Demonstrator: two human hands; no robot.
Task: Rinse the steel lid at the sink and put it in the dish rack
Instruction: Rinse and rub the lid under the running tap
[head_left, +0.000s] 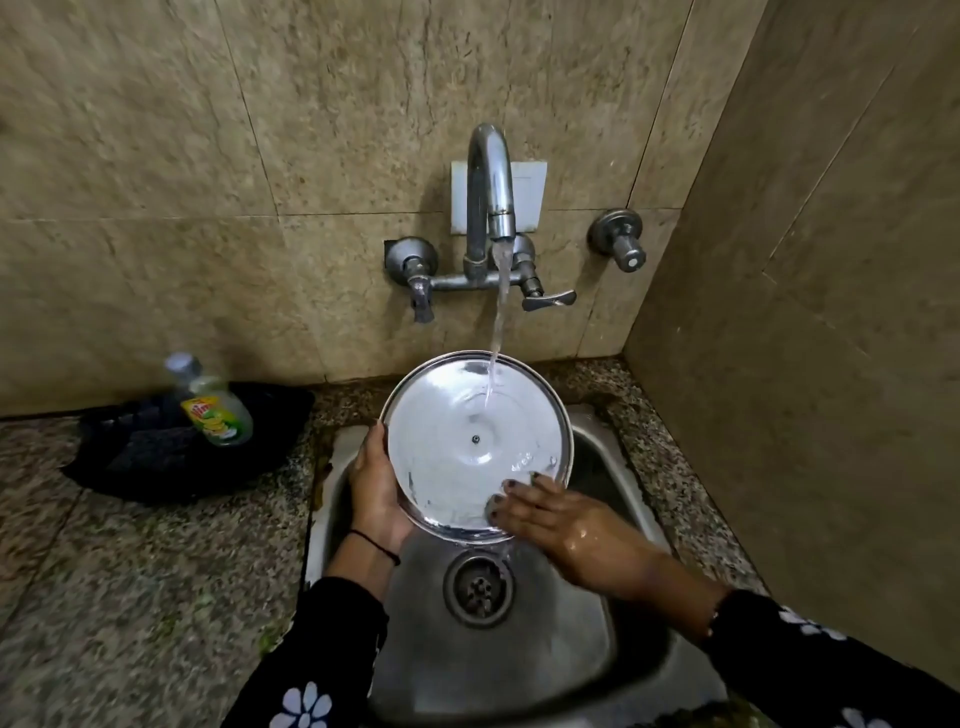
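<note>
The steel lid (475, 449) is held over the back half of the sink (613, 670), tilted with its hollow underside facing up, and the stream from the tap (491, 192) lands on its far part and sheets down across it. The left hand (376, 491) cups the lid's left rim from behind, thumb hooked over the edge and fingers closed round the back, carrying the weight. The right hand (563, 519) lies flat with fingers spread on the near right of the inner face, seemingly rubbing it rather than gripping. So this looks like the rinsing step, well under way; water runs off the lower rim toward the drain (478, 584). Next, I'd guess, the lid wants turning to wash the outer face, a shake to shed water, then carrying to the dish rack, which I cannot see from here. On the worktop's back left edge stands a bottle of dish soap (215, 402) against a dark cloth (156, 452).
</note>
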